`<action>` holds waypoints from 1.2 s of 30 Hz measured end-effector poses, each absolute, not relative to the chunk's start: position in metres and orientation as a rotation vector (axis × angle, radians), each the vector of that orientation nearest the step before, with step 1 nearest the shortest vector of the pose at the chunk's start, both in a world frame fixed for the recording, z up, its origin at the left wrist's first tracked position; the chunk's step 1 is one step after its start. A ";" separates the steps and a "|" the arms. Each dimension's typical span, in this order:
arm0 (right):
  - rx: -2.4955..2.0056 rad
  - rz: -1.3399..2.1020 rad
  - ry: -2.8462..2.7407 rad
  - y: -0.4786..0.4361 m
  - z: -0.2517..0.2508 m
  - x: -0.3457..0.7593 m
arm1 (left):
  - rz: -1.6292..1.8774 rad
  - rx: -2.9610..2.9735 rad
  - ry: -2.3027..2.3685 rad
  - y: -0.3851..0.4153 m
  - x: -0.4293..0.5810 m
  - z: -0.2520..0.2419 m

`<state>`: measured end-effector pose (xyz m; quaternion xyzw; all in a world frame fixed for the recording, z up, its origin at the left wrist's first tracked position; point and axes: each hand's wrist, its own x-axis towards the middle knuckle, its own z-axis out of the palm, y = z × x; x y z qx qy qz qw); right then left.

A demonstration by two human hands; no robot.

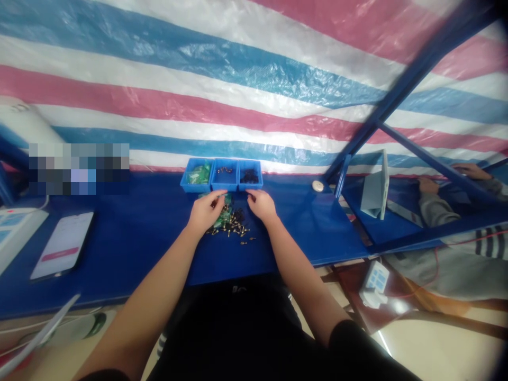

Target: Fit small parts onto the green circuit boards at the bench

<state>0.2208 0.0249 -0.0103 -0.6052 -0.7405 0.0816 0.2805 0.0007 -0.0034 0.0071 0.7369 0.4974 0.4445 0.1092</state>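
Observation:
My left hand [207, 211] is at the front of the middle blue bin [225, 184], its fingers stretched out and its thumb a little apart. My right hand [262, 204] is at the front of the right blue bin [251, 187], fingers reaching inward and thumb apart. I see nothing held in either hand; whether the fingertips touch the bins I cannot tell. Between and below my hands lies a loose pile of small brass-coloured and black parts [237, 225], mixed with green pieces [224, 217]. Green pieces in clear wrapping [198, 173] fill the left blue bin [196, 187].
On the blue table [138, 233] a phone [63, 244] lies to the left. A round pale object [317, 186] is to the right. Beyond the blue frame bar [357, 140] stand a tablet [375, 188] and another person's sleeve [438, 210] and hands. Striped sheeting hangs behind.

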 end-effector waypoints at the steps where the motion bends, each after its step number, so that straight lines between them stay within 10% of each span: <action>1: -1.656 0.217 -2.001 0.026 -0.012 0.221 | 1.309 2.165 1.464 -0.003 0.001 0.007; 36: -1.033 0.817 -1.697 0.004 -0.003 0.194 | 1.097 2.310 1.353 -0.001 0.000 0.004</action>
